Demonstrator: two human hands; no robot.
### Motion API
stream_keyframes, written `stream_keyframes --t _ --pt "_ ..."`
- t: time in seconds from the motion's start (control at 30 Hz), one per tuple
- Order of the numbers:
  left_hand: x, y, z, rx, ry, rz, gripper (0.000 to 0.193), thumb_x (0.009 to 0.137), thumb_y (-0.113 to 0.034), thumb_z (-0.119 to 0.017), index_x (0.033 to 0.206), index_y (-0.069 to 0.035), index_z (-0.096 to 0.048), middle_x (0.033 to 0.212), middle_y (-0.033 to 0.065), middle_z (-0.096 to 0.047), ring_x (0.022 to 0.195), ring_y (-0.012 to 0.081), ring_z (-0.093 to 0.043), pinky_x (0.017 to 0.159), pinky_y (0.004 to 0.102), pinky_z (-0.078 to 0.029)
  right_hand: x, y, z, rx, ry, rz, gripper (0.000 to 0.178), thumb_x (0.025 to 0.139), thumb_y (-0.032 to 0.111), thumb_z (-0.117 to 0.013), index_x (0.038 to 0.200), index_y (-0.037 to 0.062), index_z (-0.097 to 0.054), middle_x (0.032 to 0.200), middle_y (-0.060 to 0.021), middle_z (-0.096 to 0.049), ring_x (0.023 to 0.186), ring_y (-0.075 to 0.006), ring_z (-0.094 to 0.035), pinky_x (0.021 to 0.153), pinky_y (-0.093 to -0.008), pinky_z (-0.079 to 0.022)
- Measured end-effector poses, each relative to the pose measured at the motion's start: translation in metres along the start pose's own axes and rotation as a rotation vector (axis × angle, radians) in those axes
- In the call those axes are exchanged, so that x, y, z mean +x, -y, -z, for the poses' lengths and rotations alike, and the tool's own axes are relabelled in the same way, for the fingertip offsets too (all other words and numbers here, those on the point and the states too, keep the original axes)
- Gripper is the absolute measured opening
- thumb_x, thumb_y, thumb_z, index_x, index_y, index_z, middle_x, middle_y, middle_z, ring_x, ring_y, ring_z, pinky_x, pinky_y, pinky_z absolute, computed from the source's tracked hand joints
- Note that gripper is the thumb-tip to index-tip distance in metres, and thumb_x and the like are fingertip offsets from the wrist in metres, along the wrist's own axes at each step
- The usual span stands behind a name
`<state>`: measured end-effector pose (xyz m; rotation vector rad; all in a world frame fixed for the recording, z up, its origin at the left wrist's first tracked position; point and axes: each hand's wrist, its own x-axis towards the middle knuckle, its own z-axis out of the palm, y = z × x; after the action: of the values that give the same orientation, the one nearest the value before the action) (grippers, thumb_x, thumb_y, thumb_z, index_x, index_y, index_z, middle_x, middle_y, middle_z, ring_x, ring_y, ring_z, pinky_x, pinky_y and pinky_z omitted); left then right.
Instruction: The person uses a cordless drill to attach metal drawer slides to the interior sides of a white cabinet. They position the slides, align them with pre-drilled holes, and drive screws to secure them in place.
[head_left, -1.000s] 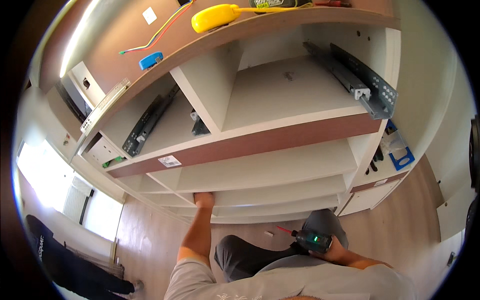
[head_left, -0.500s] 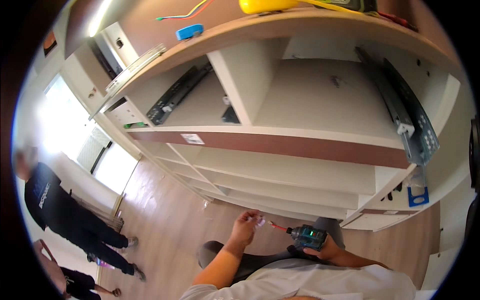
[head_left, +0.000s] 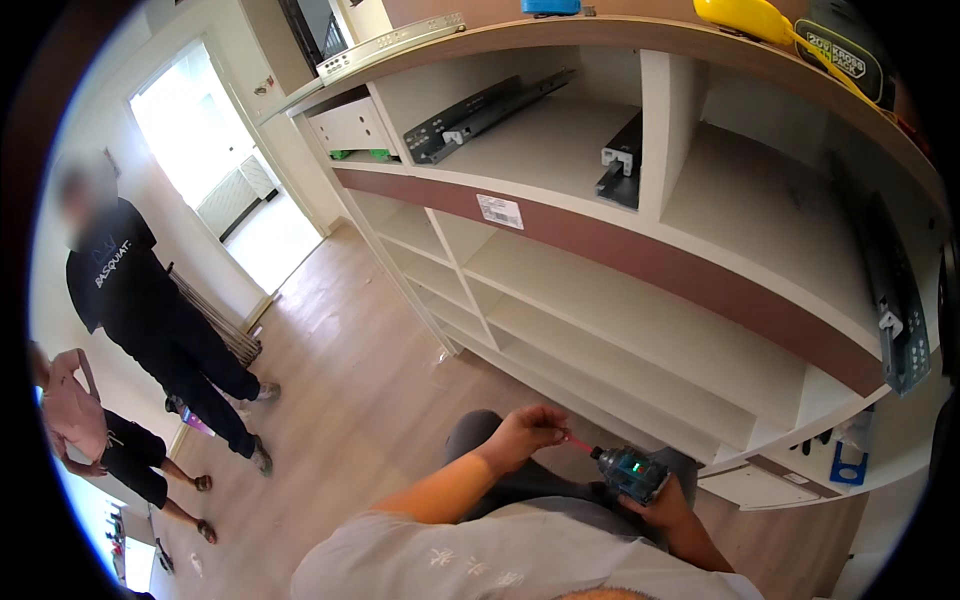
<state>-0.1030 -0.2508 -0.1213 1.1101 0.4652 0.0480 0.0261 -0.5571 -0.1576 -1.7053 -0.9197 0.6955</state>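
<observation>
A person's right hand [head_left: 662, 503] was wrapped around the grip of a drill [head_left: 637, 474], held at the near side of the scene above the lap, its red bit [head_left: 580, 443] pointing left. The left hand [head_left: 525, 437] was at the bit's far end, thumb and fingers bunched close to the tip (whether they pinched the bit itself or a small piece on it could not be told). Beyond the hands stood a white cabinet [head_left: 660, 180] with a brown band [head_left: 610, 240] across its front; dark rails [head_left: 480, 115] lay in its upper bays, and a yellow tool [head_left: 745, 17] sat on top at the far right. At left, one person in dark clothes [head_left: 130, 270] and another in a pink top [head_left: 78, 415] stood on the wooden floor [head_left: 320, 350].
</observation>
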Motion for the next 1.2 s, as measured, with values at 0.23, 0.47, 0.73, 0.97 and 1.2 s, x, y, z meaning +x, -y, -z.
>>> stream_keyframes --t 0.23,0.47,0.73,0.97,1.2 --pt "0.021 -0.005 -0.002 0.408 0.328 -0.114 0.029 0.093 0.009 -0.069 0.121 0.001 -0.069 0.110 0.0064 -0.072 0.105 0.0168 -0.068 0.097 0.0311 -0.054 -0.028 0.012 -0.002 0.448 -0.184 -0.007 0.065 0.069 0.012 -0.094 0.127 -0.0006 -0.067 0.115 -0.0099 -0.075 0.105 -0.0189 -0.071 0.098 -0.0381 -0.056" --pt "0.026 -0.027 -0.040 0.399 0.387 -0.254 0.036 0.093 0.010 -0.069 0.127 -0.001 -0.066 0.115 0.0079 -0.073 0.108 0.0202 -0.070 0.098 0.0336 -0.055 -0.051 0.049 0.011 0.846 -0.161 -0.163 0.076 0.071 -0.005 -0.085 0.141 0.0000 -0.056 0.124 -0.0144 -0.071 0.111 -0.0296 -0.070 0.093 -0.0431 -0.058" --pt "0.023 -0.092 -0.066 0.017 0.522 -0.376 0.064 0.092 0.010 -0.070 0.151 -0.005 -0.049 0.150 0.0132 -0.055 0.130 0.0243 -0.061 0.107 0.0385 -0.053 -0.018 0.176 0.072 -0.048 -0.171 0.287 0.075 0.071 0.003 -0.083 0.142 0.0000 -0.058 0.132 -0.0177 -0.068 0.121 -0.0303 -0.065 0.099 -0.0437 -0.053" --pt "0.005 -0.140 0.040 0.961 0.650 -0.272 0.055 0.095 -0.011 -0.076 0.145 -0.002 -0.055 0.131 0.0102 -0.068 0.117 0.0187 -0.067 0.102 0.0365 -0.054 0.056 0.231 0.092 -1.081 -0.306 0.468 0.075 0.068 0.002 -0.075 0.141 0.0026 -0.060 0.134 -0.0180 -0.065 0.115 -0.0378 -0.063 0.105 -0.0488 -0.047" --pt "-0.062 -0.367 0.094 0.636 -0.182 -1.084 0.026 0.099 -0.011 -0.070 0.124 -0.003 -0.069 0.110 0.0069 -0.073 0.102 0.0169 -0.069 0.094 0.0339 -0.056 0.120 0.208 0.121 -1.105 -0.297 0.281 0.078 0.071 0.008 -0.081 0.145 0.0080 -0.058 0.144 -0.0158 -0.059 0.136 -0.0388 -0.052 0.118 -0.0459 -0.040"
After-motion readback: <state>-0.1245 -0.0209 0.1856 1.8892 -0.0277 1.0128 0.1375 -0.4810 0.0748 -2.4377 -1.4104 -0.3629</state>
